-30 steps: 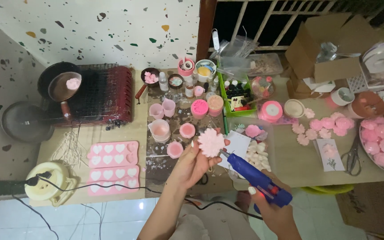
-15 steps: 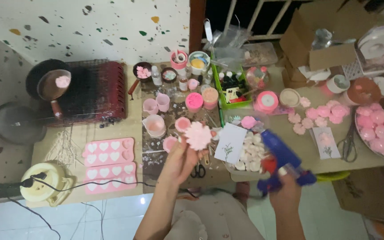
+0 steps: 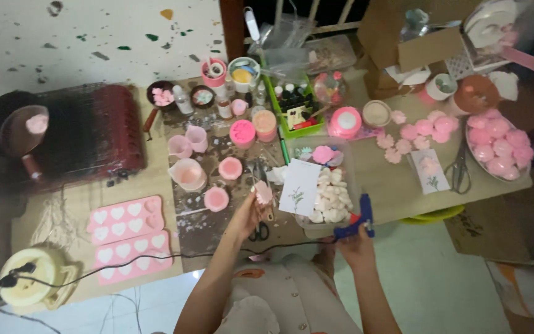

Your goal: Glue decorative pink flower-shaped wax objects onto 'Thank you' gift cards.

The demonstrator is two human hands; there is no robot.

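Observation:
My left hand [image 3: 246, 213] holds a pink flower-shaped piece [image 3: 262, 192] edge-on above the stained work mat [image 3: 196, 222]. My right hand [image 3: 352, 242] grips a blue glue gun [image 3: 357, 221], held low at the table's near edge beside a clear box of white and pink pieces [image 3: 330, 195]. A white card with a sprig drawing [image 3: 300, 187] leans on that box, between the two hands. Black scissors [image 3: 259, 231] lie on the table just below my left hand. The gun's black cord [image 3: 156, 256] runs left across the table.
Two pink heart moulds [image 3: 128, 238] lie front left by a cream pot [image 3: 32, 281]. Pink cups and small filled moulds [image 3: 208, 167] stand on the mat. A dark red wire rack [image 3: 88, 133] and pan sit left. A plate of pink flowers [image 3: 499, 145] and scissors [image 3: 460, 167] lie right.
The flower piece has turned from face-up to edge-on in my left hand. My right hand has drawn the glue gun away from it, down to the table's edge.

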